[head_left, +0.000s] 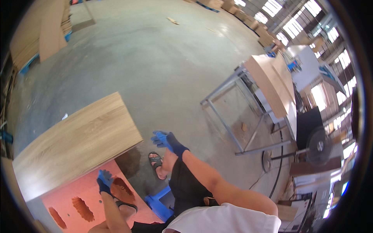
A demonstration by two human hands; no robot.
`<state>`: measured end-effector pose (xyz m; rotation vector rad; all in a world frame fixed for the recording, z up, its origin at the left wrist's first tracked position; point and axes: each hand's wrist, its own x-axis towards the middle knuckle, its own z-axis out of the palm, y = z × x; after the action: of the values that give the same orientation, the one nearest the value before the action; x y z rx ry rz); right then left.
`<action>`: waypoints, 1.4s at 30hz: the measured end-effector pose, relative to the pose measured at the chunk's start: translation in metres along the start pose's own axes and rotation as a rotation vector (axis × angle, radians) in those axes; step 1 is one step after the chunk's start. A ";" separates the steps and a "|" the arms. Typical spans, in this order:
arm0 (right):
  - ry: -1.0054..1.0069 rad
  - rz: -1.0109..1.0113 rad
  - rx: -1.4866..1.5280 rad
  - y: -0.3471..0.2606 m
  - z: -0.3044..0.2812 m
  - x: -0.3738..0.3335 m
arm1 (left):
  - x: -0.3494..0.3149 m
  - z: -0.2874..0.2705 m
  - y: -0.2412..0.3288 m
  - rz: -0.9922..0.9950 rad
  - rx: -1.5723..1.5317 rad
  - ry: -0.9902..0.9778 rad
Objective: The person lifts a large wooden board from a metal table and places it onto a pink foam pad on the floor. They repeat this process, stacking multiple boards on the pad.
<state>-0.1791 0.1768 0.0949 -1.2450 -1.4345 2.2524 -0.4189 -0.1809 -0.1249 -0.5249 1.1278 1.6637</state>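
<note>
My left hand [105, 180], in a blue-coated work glove, is over a salmon-coloured slab [74, 194] with ragged oval cutouts. Its fingers look stretched out and apart, with nothing seen in them, just short of the near edge of a wood-grain board [77, 136]. That board lies flat at the left and overlaps the slab's far part. My right hand [164, 140], gloved in the same blue, hovers over the floor to the right of the board's right corner. Its fingers are spread and hold nothing.
One sandalled foot [157, 165] is on the grey floor, the other by the slab. Beside my legs sits a blue plastic stool-like thing [160, 204]. A metal-framed table [229, 112] with boards stands at right, near a fan [319, 146]. Stacked panels [39, 37] stand far left.
</note>
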 end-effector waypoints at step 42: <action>0.515 -0.821 0.420 -0.174 -0.227 -0.385 | -0.213 0.294 -0.131 0.536 0.780 -0.356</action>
<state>0.1838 0.2004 0.4074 -0.7943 -0.9495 1.4290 -0.1666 -0.0257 0.1219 0.5910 1.5899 1.4896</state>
